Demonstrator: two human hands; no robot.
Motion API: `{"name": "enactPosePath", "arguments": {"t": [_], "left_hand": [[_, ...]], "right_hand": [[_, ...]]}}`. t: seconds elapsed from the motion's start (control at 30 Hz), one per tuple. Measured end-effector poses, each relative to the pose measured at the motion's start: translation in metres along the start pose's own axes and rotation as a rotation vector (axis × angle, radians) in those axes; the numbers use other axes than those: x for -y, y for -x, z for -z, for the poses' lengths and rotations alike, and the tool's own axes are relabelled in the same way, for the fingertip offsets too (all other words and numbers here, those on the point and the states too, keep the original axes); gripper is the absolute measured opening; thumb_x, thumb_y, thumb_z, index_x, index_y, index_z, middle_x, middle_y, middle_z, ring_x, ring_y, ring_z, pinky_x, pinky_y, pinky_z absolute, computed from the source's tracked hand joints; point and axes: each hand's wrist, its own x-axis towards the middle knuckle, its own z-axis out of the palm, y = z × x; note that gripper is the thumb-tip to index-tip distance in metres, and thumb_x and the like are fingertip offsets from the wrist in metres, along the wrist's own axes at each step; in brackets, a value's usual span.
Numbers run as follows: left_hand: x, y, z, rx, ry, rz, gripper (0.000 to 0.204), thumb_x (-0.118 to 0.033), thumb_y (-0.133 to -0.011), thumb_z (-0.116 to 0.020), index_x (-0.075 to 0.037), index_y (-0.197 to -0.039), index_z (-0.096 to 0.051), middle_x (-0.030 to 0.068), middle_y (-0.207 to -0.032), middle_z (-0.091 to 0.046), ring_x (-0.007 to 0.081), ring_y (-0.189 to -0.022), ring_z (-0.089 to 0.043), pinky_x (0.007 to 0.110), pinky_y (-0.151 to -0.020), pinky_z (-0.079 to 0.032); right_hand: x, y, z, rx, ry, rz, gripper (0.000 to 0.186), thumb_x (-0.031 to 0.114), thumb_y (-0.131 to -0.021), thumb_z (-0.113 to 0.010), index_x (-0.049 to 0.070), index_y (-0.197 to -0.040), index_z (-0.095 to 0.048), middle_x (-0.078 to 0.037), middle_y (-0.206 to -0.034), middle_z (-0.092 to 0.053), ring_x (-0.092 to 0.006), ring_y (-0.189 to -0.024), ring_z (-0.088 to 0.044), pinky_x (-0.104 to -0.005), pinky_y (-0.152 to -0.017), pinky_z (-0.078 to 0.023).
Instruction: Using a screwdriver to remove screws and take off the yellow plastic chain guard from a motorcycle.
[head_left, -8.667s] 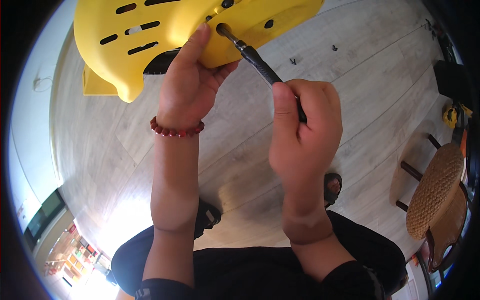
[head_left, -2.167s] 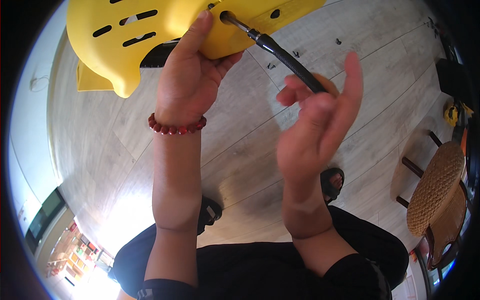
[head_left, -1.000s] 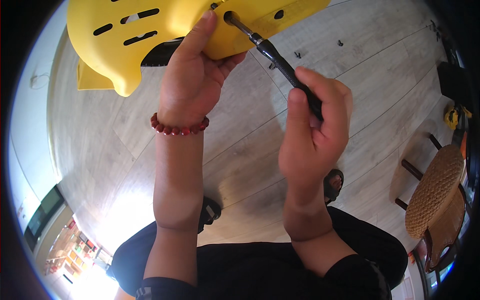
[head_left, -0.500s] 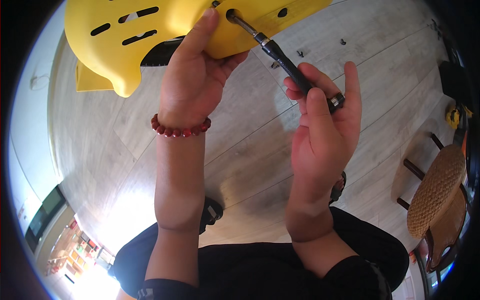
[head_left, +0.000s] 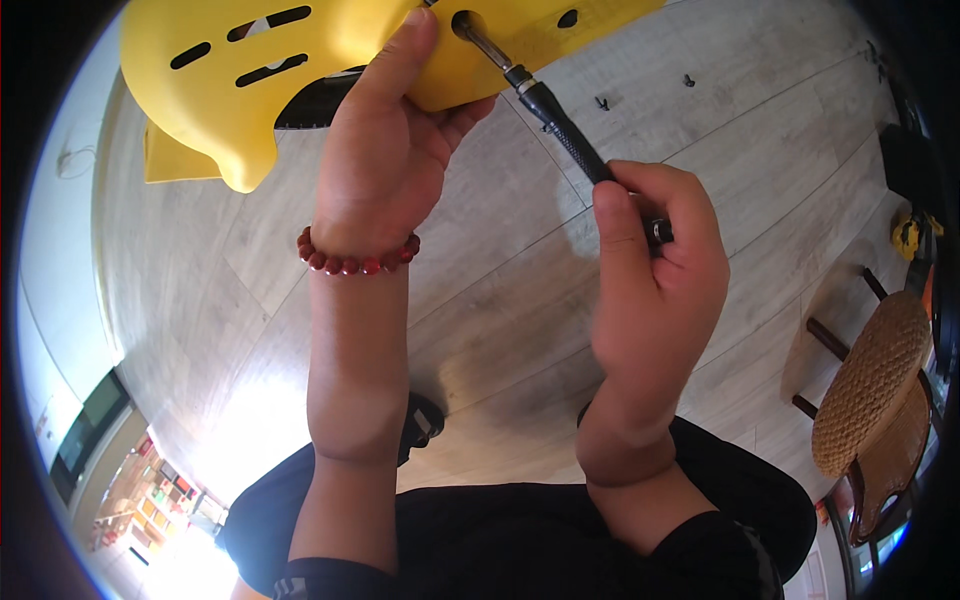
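A yellow plastic shell (head_left: 215,95) with dark slots and round holes fills the upper left and runs off the top edge. My left hand (head_left: 378,165), a red bead bracelet at its wrist, grips the shell's near edge, thumb on top and fingers curled below. In my right hand (head_left: 668,245) is a screwdriver (head_left: 562,128) with a black textured handle, pinched near its rear end between thumb and bent fingers. Its metal shaft slants up-left into a round hole in the shell; the tip is hidden inside.
Small dark screws (head_left: 602,103) lie on the grey wood-look floor (head_left: 500,330) right of the shell. A low chair with a woven seat (head_left: 872,385) is at the far right, below a small yellow object (head_left: 907,238). Bright glare covers the lower left floor.
My right hand's spread fingers have closed round the back of the screwdriver handle, and the hand has turned. The shell has shifted slightly left with my left hand.
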Motion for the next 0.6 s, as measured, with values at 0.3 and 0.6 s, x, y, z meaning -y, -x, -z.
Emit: {"name": "enactPosePath", "arguments": {"t": [0.3, 0.6], "left_hand": [[-0.001, 0.001, 0.002, 0.032, 0.015, 0.022, 0.036, -0.028, -0.094, -0.048, -0.006, -0.122, -0.046, 0.0084, -0.117, -0.056, 0.0242, -0.105, -0.056, 0.04, -0.087, -0.051], [-0.002, 0.001, 0.002, 0.036, 0.093, 0.074, 0.035, -0.028, -0.093, -0.049, -0.006, -0.12, -0.047, 0.0071, -0.115, -0.056, 0.0231, -0.105, -0.055, 0.04, -0.088, -0.049]], "right_hand": [[-0.02, -0.004, 0.001, -0.101, 0.199, 0.617, 0.036, 0.012, -0.096, -0.035, -0.005, -0.127, -0.044, -0.004, -0.082, -0.051, -0.0074, -0.068, -0.04, -0.0191, -0.062, -0.036], [-0.001, 0.002, -0.003, -0.064, -0.354, 0.323, 0.046, 0.022, -0.097, -0.037, -0.007, -0.132, -0.034, -0.006, -0.07, -0.052, -0.0086, -0.057, -0.041, -0.0215, -0.057, -0.036]]}}
